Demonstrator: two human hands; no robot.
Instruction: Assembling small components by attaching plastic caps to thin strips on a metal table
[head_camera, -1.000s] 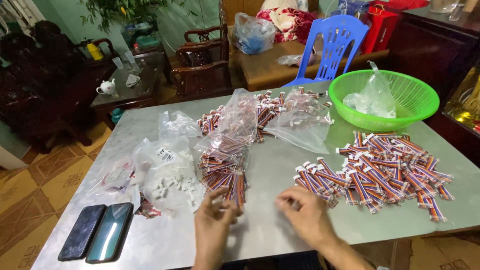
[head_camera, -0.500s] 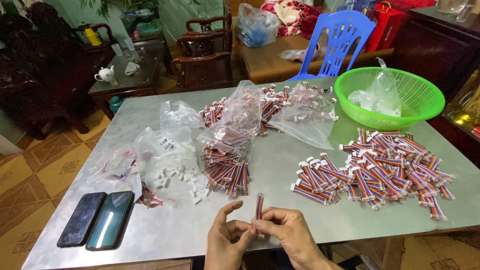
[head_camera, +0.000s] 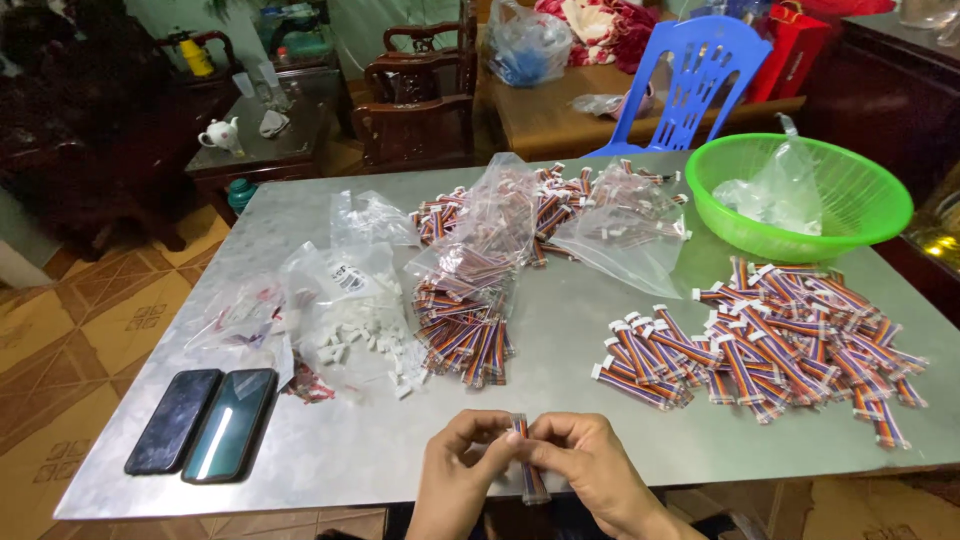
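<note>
My left hand (head_camera: 458, 472) and my right hand (head_camera: 590, 470) meet at the near edge of the metal table (head_camera: 560, 330). Together they pinch one short striped ribbon cable (head_camera: 527, 470), held roughly upright between the fingertips. Just beyond my hands lies a pile of the same cables (head_camera: 465, 330) spilling from a clear bag. A larger spread of cables with white plugs (head_camera: 770, 340) covers the table to the right. Small white connector housings (head_camera: 365, 335) lie scattered to the left of the middle pile.
Two dark phones (head_camera: 205, 420) lie at the near left corner. A green basket (head_camera: 800, 195) holding a plastic bag stands far right. More bags of cables (head_camera: 560, 210) sit at the back. A blue chair (head_camera: 690, 80) and wooden furniture stand behind.
My hands were apart on the table a second ago. They have since come together near the front edge, holding up a single cable, and now sit closer to me.
</note>
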